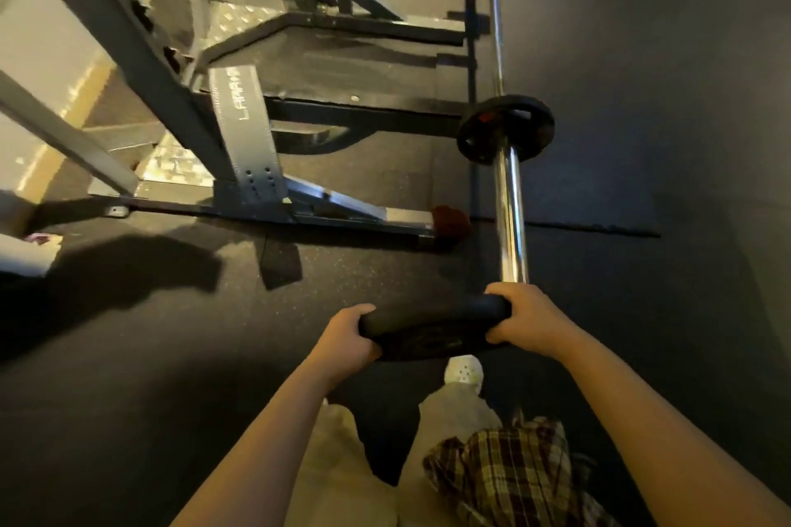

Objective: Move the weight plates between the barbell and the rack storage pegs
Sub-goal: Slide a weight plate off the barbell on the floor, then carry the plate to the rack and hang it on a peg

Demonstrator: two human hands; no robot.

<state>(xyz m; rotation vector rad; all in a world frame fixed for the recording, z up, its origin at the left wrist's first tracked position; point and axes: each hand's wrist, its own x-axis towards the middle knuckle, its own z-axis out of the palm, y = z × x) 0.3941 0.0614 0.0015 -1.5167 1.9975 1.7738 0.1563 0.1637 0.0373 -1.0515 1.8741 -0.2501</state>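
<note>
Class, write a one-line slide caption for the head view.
Both hands, left hand and right hand, grip a black weight plate at the barbell sleeve.

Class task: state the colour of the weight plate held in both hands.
Black, seen in the head view: the held weight plate, gripped by the left hand and right hand.

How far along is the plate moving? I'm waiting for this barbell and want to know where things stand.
Done: hard to tell; direction of the move isn't shown. In hand: the left hand and right hand grip a black weight plate at the end of the barbell sleeve. Left: a smaller plate sits further up the sleeve. The rack shows no storage pegs in view.
</note>
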